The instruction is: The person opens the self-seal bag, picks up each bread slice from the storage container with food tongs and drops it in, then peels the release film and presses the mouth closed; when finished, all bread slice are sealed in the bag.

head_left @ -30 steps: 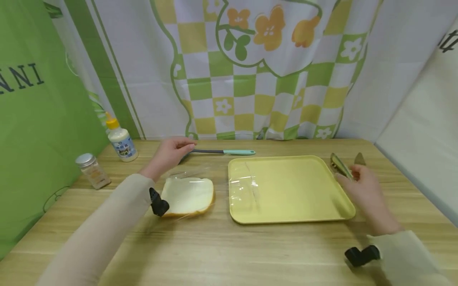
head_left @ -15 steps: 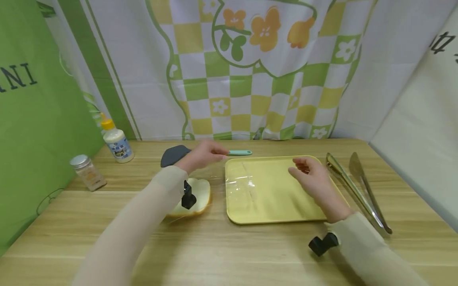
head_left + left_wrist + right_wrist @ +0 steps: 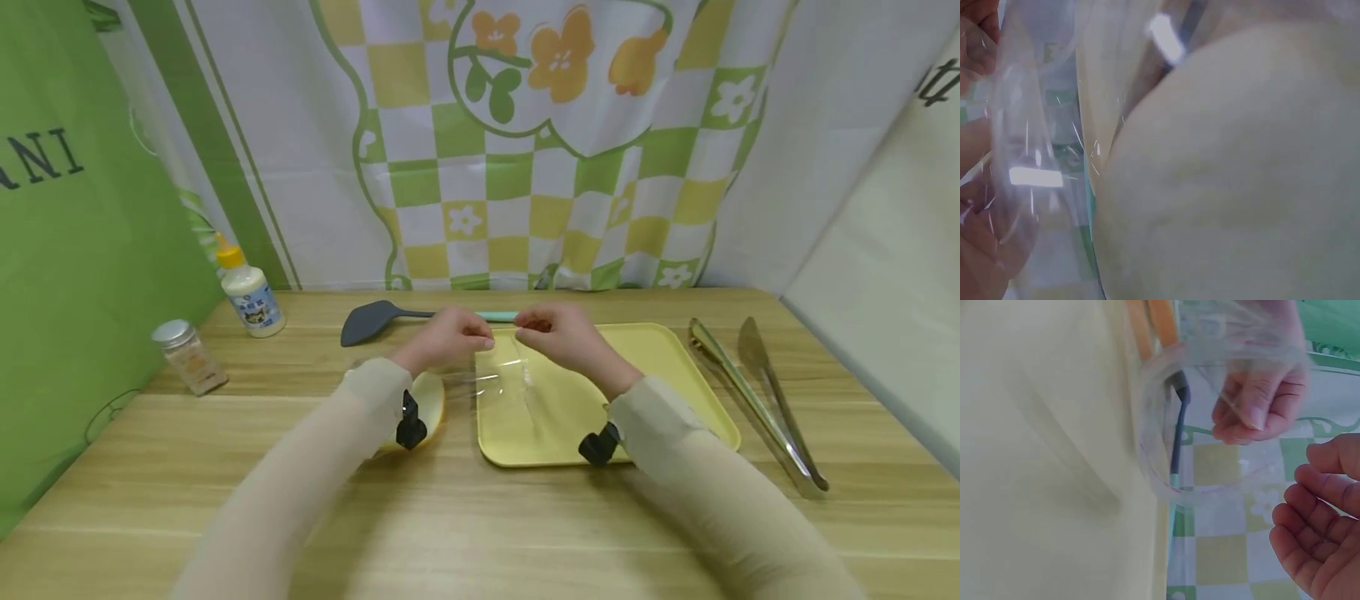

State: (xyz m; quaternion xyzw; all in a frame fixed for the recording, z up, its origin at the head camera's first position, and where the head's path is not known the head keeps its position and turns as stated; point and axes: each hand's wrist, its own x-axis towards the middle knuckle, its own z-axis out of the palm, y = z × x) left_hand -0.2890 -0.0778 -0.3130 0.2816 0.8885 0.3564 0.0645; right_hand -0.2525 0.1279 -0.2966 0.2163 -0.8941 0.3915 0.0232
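A slice of bread (image 3: 430, 398) in a clear plastic bag lies left of the yellow tray (image 3: 637, 400). The bag's loose end (image 3: 510, 375) reaches over the tray's left side. My left hand (image 3: 448, 340) is at the tray's far left corner, fingers bent; I cannot tell whether they pinch the film. In the right wrist view, the bag's rounded mouth (image 3: 1154, 450) stands open and overlaps my left hand (image 3: 1260, 403). My right hand (image 3: 562, 333) faces it above the tray, its relaxed fingers (image 3: 1300, 506) slightly bent, thumb apart, holding nothing.
A dark spatula (image 3: 369, 321) with a mint handle lies behind the hands, by the table's back edge. Metal tongs (image 3: 742, 400) and a long metal utensil (image 3: 780, 408) lie right of the tray. A yellow-capped bottle (image 3: 253, 300) and a jar (image 3: 189, 358) stand left.
The right hand has moved left from beside the tongs to above the tray. My left hand has moved right from the spatula's head, so the two hands now face each other.
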